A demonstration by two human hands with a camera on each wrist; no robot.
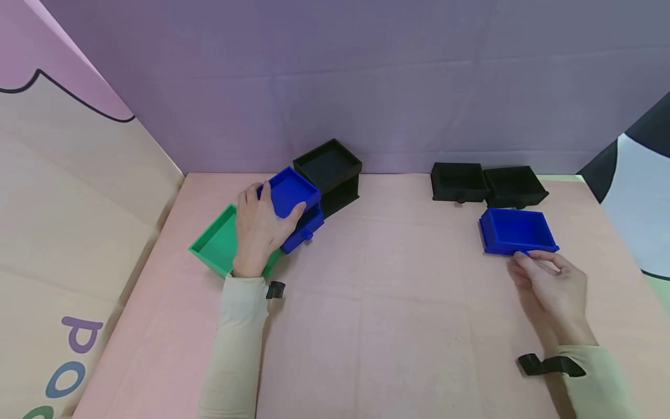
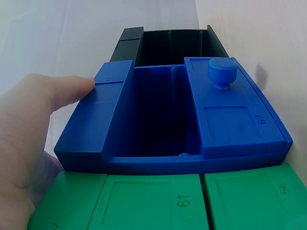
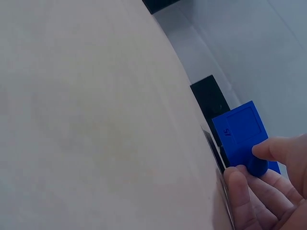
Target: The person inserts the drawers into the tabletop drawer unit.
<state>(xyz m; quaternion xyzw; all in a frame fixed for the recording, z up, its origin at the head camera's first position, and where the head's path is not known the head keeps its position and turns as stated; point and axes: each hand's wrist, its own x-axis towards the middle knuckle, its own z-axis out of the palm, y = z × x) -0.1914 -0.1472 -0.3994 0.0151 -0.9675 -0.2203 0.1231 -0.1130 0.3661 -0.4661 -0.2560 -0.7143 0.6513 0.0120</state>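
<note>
Pale cloth sleeves come in nearest. The left sleeve [image 1: 230, 355] runs almost straight forward over the pinkish surface [image 1: 377, 326], with a small dark wrist piece [image 1: 275, 290] at the cuff; the right sleeve [image 1: 602, 378] enters from the lower right corner and slants forward and inward.

Beyond its cuff, the right hand [image 1: 560, 288] is turned with its thumb side uppermost, wrist slightly bent. Its thumb and bent fingers pinch the round knob [image 3: 257, 166] on the front of a blue drawer [image 1: 518, 230]. That drawer sits with its hollow upward, at the right side, and I cannot tell whether its base touches the surface.

Further over on the left, the left hand [image 1: 262, 227] is back upward, reaching across a green case [image 1: 214, 238]. Thumb and fingers are spread wide and bent over a blue case [image 1: 290, 192], holding it: the thumb lies at the front edge of its top, the fingertips by the left rim. Below the thumb is an open slot, and under that a lower drawer [image 2: 235, 124] with a knob.

Behind the blue case stands a black case [image 1: 335, 166]. Past the blue drawer, two small black drawers [image 1: 460, 180] sit side by side near a purple-grey cloth backdrop [image 1: 392, 105].
</note>
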